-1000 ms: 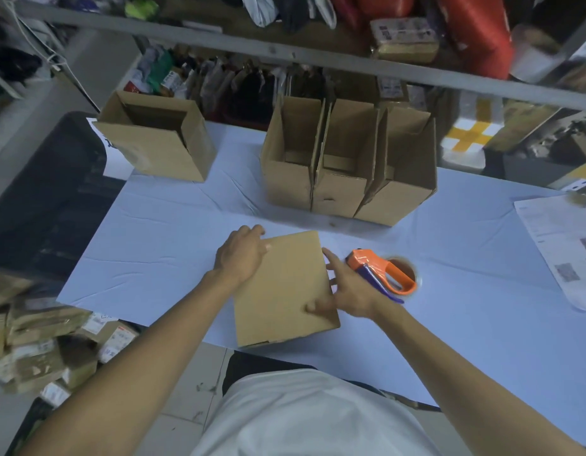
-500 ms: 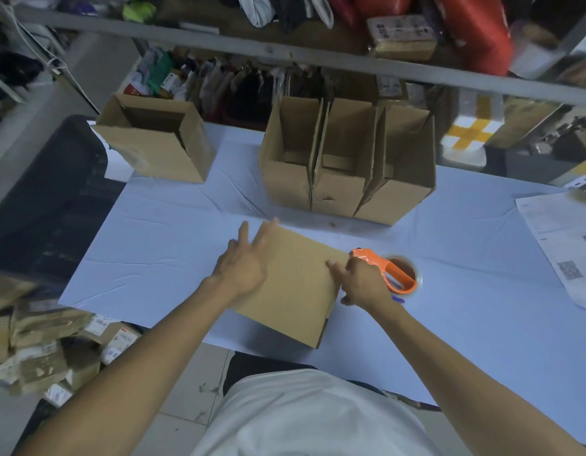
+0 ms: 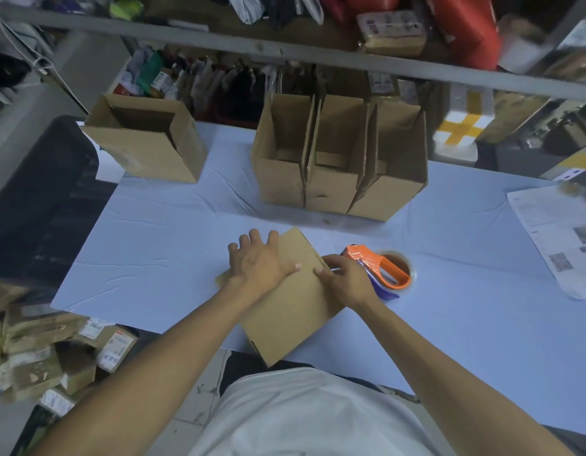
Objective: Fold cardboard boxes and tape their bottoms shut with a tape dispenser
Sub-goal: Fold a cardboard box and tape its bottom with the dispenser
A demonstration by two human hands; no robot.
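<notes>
**Brown corrugated board, flattened, held under two hands on a pale blue table**

Brown, matt corrugated cardboard formed the flat cardboard box (image 3: 291, 301), a rectangular slab that we held at the near edge of the table (image 3: 153, 258), its near corner overhanging that edge. Its long axis ran diagonally, from the near corner by our torso up and away toward the far left; one far corner pointed toward the row of boxes. Our left hand (image 3: 257, 263) lay flat on the slab's far-left part, fingers straight and spread, pressing rather than grasping. Our right hand (image 3: 346, 281) rested on the right edge with fingers bent over it; whether they pinched the board or only touched it we could not tell. Just beside that hand lay the tape dispenser (image 3: 380, 269), glossy orange plastic with a blue part beneath, on a round tape roll, its handle running from far left to near right. The table carried a smooth, faintly creased pale blue cover. Three erected boxes (image 3: 337, 182) stood touching in a row at the far side, open tops upward; a single open box (image 3: 147, 149) stood well apart to the left. A printed paper sheet (image 3: 558, 238) lay at the right edge.
</notes>
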